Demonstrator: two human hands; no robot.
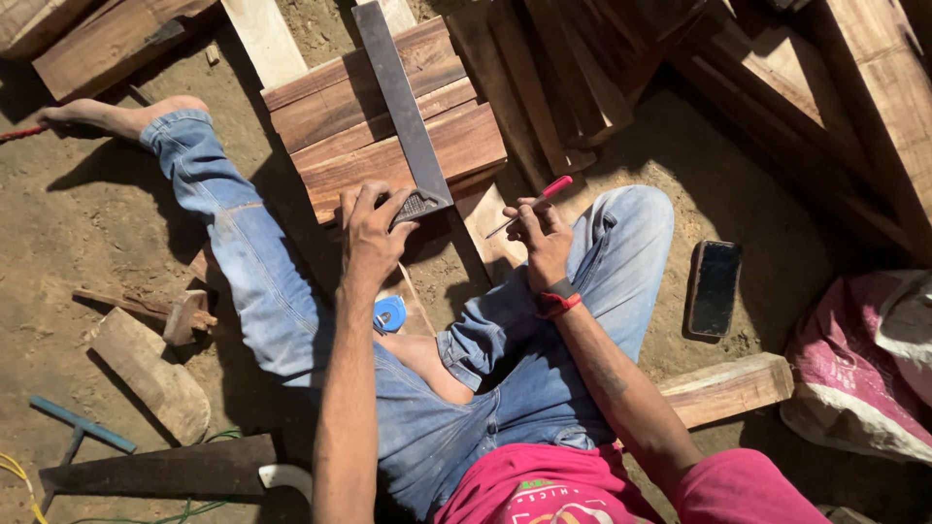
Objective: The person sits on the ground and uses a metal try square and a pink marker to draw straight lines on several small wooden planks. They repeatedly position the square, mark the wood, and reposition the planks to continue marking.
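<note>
On the dirt floor, my left hand (374, 228) presses the try square (403, 107) flat across stacked planks (388, 136); my right hand (539, 233) pinches a red pencil (532, 205), marking comes next, needing a steady square.

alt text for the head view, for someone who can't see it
A person sitting on a dirt floor presses a metal square onto stacked wooden boards with the left hand; the right hand holds a red-capped pencil.

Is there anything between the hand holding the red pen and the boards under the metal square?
Nothing visible. The right hand holds the pen just beside the boards, with the square pinned by the left hand.
</note>
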